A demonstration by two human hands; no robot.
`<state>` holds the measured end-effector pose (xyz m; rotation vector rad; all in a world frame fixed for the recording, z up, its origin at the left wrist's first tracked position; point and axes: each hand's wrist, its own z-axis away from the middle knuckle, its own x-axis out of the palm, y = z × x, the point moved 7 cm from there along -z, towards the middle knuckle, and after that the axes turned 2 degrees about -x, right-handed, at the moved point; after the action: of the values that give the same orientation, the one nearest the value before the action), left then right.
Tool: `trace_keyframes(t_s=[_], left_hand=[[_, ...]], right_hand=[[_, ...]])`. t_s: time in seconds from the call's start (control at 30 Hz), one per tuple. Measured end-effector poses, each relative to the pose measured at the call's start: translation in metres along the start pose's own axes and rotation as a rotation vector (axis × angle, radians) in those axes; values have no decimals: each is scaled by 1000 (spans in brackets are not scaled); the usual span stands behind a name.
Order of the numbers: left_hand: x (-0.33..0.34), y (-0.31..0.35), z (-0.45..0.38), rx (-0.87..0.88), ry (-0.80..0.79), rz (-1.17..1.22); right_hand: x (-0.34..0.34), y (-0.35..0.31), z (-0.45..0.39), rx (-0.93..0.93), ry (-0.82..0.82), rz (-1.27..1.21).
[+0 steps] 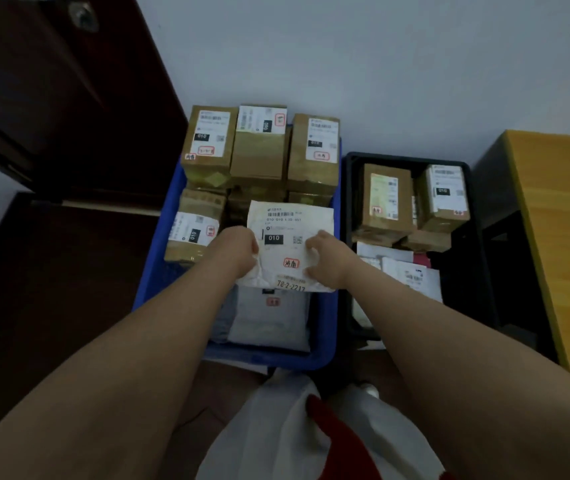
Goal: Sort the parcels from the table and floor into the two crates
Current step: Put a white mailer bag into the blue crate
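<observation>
Gripping a white soft parcel (pixel 288 247) at mid-frame, the left hand (pixel 238 249) and right hand (pixel 323 259) each curled round a side edge, holding it over the blue crate (pixel 159 258). Its crinkled face carried a barcode, a black "010" block, a red stamp and "78-2-2217". Brown boxes (pixel 259 147) filled that crate's upper half; the black crate (pixel 477 237) sat to the right.

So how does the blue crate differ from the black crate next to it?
The blue crate is packed with cardboard boxes stacked above its rim; the black crate holds fewer boxes, seated lower. Both hands hold a white parcel over the blue crate; nothing is held over the black one. Both contain boxes at the back and flat mailers in front.
</observation>
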<state>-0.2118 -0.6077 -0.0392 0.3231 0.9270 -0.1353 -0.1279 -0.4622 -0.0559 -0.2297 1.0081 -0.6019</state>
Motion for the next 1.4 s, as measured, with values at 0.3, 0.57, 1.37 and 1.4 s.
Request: trace_keyframes(t_s=[0.3, 0.57, 1.37, 1.4], left_hand=[[109, -37, -14, -28, -287, -158], [154, -42, -15, -14, -440, -339], [-19, 324, 63, 820, 250, -284], [-15, 342, 67, 852, 257, -286]], right_hand=[[106, 14, -13, 15, -249, 114], [145, 30, -10, 16, -382, 228], [-149, 153, 149, 462, 394, 110], [-155, 166, 157, 477, 416, 97]])
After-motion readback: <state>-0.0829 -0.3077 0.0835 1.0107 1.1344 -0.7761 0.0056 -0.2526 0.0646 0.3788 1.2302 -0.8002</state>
